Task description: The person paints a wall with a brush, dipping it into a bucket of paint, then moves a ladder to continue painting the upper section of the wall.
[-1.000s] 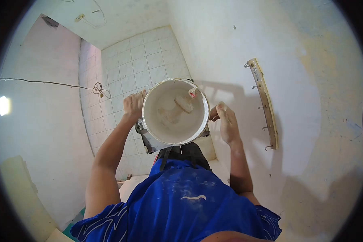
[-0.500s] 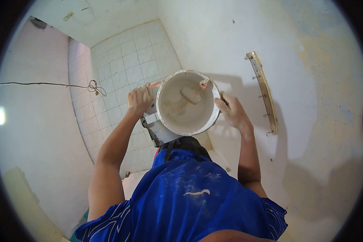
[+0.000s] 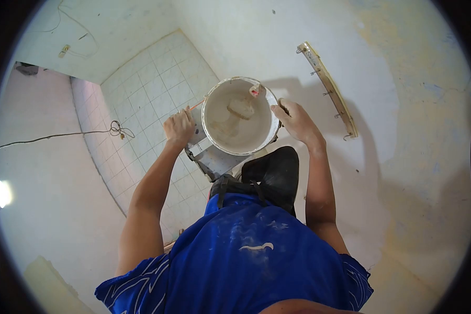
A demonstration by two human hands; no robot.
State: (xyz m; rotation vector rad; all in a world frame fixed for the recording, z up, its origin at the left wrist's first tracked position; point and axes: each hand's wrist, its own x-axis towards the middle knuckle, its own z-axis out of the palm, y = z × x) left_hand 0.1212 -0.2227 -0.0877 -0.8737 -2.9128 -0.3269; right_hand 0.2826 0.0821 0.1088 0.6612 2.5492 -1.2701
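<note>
A round white bucket (image 3: 222,137) hangs in front of my body, with pale residue on its inner wall and bottom. My right hand (image 3: 297,121) grips its rim on the right side, thumb over the edge. At the bucket's left, my left hand (image 3: 180,127) is closed round the edge of a flat grey plate (image 3: 217,160) and beside a thin orange-red stick (image 3: 197,104). The plate lies partly under the bucket. Inside the rim at the upper right is a whitish object with a red spot (image 3: 254,91).
A hook rail (image 3: 331,91) is fixed on the white wall at right. A dark cable (image 3: 52,137) with a loose knot hangs at left, before wall tiles (image 3: 157,78). A bright light (image 3: 2,193) shows at far left. My bent dark-clad leg (image 3: 277,167) is below the bucket.
The bucket and both my hands have moved slightly up in view. My dark-clad leg has come out below the bucket. The hook rail and the tiled area have shifted leftward in the view.
</note>
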